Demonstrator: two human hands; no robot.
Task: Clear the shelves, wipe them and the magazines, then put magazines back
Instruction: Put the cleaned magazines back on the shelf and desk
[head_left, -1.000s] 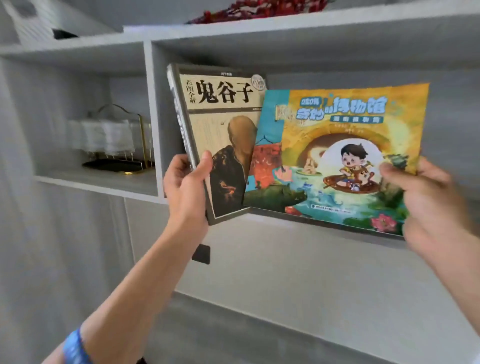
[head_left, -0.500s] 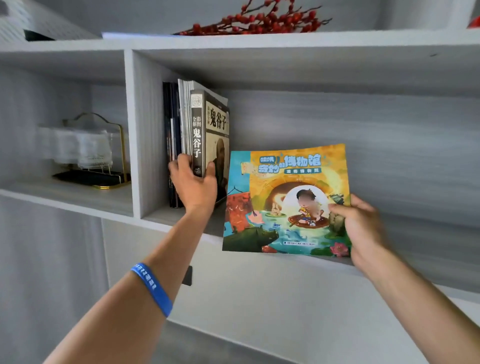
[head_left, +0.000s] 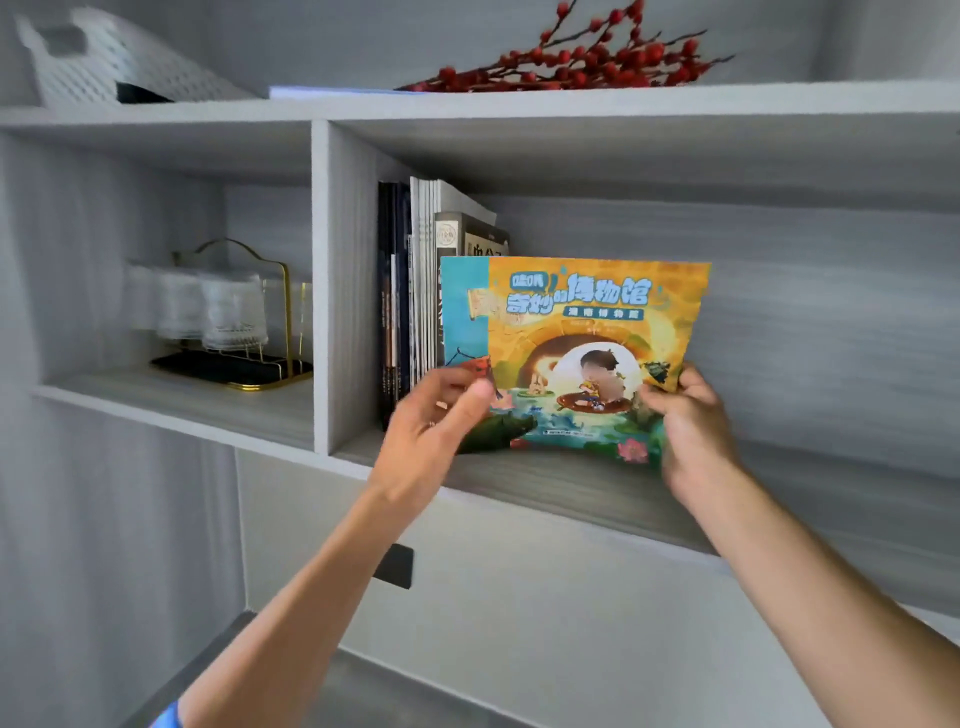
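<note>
Standing on the shelf (head_left: 597, 493) beside the row of books (head_left: 415, 291), the picture book (head_left: 582, 343) is being pinched by the right hand (head_left: 691, 426) and left hand (head_left: 441, 415); its thin cover is bending and may flop or slide when released.

Home, grey wall shelves (head_left: 519, 104), magazines (head_left: 415, 291), berry sprig (head_left: 582, 62)
</note>
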